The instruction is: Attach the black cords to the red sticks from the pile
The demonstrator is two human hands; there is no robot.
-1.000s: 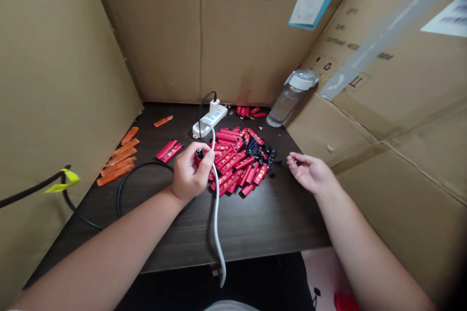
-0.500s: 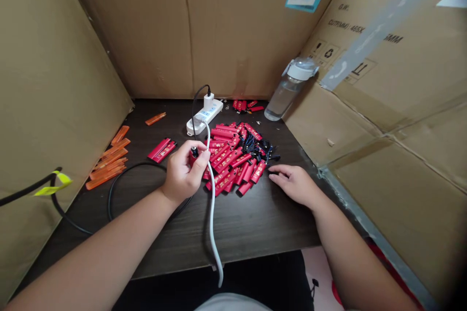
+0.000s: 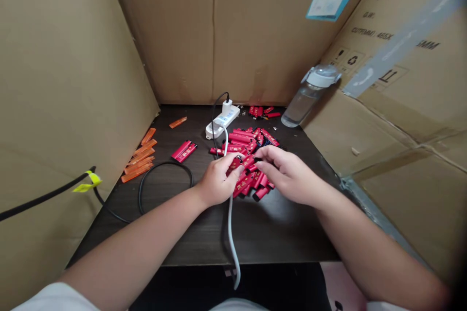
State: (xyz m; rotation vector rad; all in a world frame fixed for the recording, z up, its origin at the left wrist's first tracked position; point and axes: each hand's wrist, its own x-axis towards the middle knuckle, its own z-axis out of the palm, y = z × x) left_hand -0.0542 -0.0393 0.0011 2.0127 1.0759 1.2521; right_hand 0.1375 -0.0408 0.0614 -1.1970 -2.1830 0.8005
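My left hand (image 3: 219,181) is closed around a red lighter (image 3: 234,164), whose metal-and-black top end points up between thumb and forefinger. Facing it from the right, my right hand (image 3: 290,175) pinches a small black piece (image 3: 258,160) close to that top end; a narrow gap lies between them. Below and behind both hands spreads a pile of red lighters (image 3: 243,184) with gold print. Small dark parts beside the pile are mostly hidden by my right hand.
A white power strip (image 3: 213,129) with a white cable (image 3: 230,228) and a black cord (image 3: 140,189) lies behind. Orange pieces (image 3: 140,169) and two red lighters (image 3: 183,151) lie left. A water bottle (image 3: 302,102) stands back right. Cardboard walls (image 3: 182,34) enclose the table.
My right hand has moved from the dark parts at the pile's right over to the lighter in my left hand, bringing a small black piece. The view has shifted left.
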